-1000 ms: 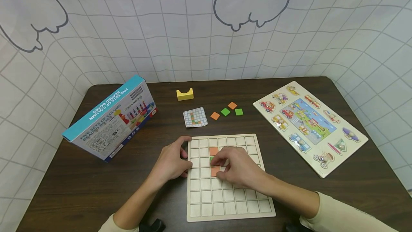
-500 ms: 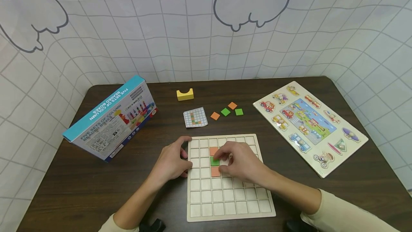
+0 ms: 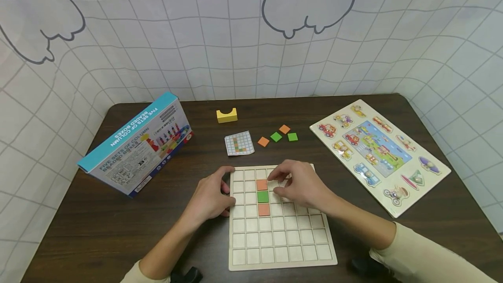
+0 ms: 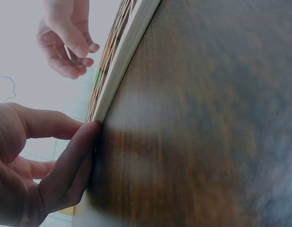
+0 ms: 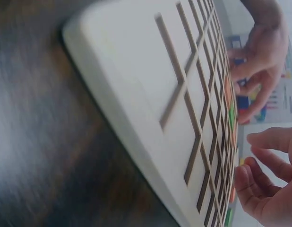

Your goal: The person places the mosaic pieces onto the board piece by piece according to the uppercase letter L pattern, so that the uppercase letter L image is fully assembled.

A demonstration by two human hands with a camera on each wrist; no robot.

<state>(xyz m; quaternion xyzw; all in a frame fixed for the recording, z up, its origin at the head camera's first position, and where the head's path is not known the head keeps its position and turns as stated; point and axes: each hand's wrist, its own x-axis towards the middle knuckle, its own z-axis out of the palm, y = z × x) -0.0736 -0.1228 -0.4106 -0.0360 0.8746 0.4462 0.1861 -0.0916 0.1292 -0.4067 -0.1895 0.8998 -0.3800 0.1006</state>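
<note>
A pale wooden grid board [image 3: 284, 257] lies flat on the dark table. In one of its columns, an orange tile [image 3: 261, 184], a green tile [image 3: 262, 196] and a second orange tile [image 3: 263, 209] sit in a row. The fingertips of my left hand [image 3: 208, 195] rest against the board's left edge, as the left wrist view also shows. My right hand [image 3: 300, 184] hovers over the board's upper part, just right of the tiles. In the right wrist view its thumb and fingers are bent and apart, with nothing visible between them.
Behind the board lie a pattern card [image 3: 239, 143], loose orange tiles [image 3: 263, 142] and green tiles [image 3: 292, 136]. A yellow block [image 3: 226, 116] stands farther back. At left leans a cardboard box [image 3: 137, 147]; a picture puzzle board [image 3: 379, 156] lies at right.
My right hand has drawn back from the tile column, up and to the right, uncovering the green tile between the orange ones. My left hand stays at the board's edge.
</note>
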